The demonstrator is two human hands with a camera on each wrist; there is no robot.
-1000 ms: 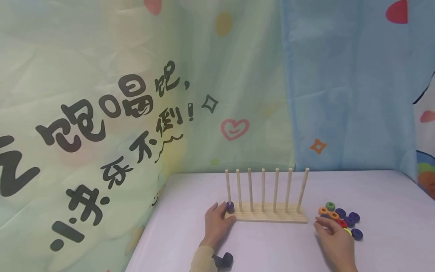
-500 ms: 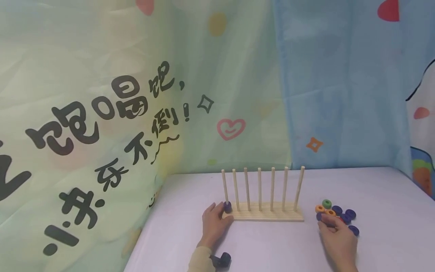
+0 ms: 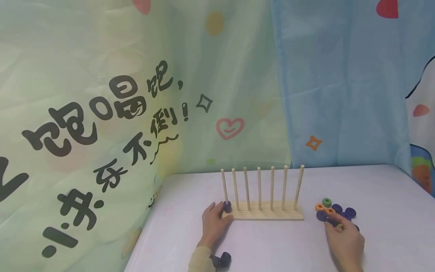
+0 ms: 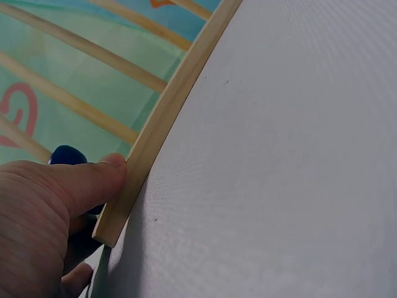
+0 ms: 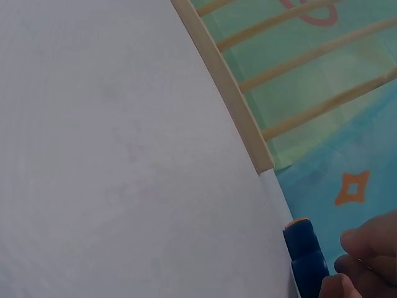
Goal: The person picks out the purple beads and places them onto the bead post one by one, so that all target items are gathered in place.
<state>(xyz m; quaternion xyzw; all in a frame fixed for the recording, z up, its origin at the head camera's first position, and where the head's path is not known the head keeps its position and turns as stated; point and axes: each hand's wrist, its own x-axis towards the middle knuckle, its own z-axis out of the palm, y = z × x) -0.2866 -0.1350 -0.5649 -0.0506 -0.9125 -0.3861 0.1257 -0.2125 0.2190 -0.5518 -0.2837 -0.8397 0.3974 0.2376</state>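
Observation:
A wooden peg rack (image 3: 268,216) with a row of upright pegs stands on the table. Dark blue beads (image 3: 227,206) sit low on its leftmost peg. My left hand (image 3: 214,223) grips the rack's left end, its thumb (image 4: 102,180) against the front edge of the base. To the right of the rack, my right hand (image 3: 344,238) is over the near side of a loose bead pile. Below its fingers lie dark blue beads (image 5: 301,239), with the thumb close to one; the fingers stand apart from them. Part of the pile is hidden behind this hand.
Beyond the right hand are orange beads (image 3: 320,207), a green bead (image 3: 326,202) and more blue beads (image 3: 350,212). A black device (image 3: 224,260) is at the left wrist. Printed curtains (image 3: 238,94) hang behind the white table (image 3: 272,245).
Half a second ago my right hand held a dark blue bead; that bead now lies at the pile's left edge. The right hand has shifted slightly right. The left hand keeps its grip.

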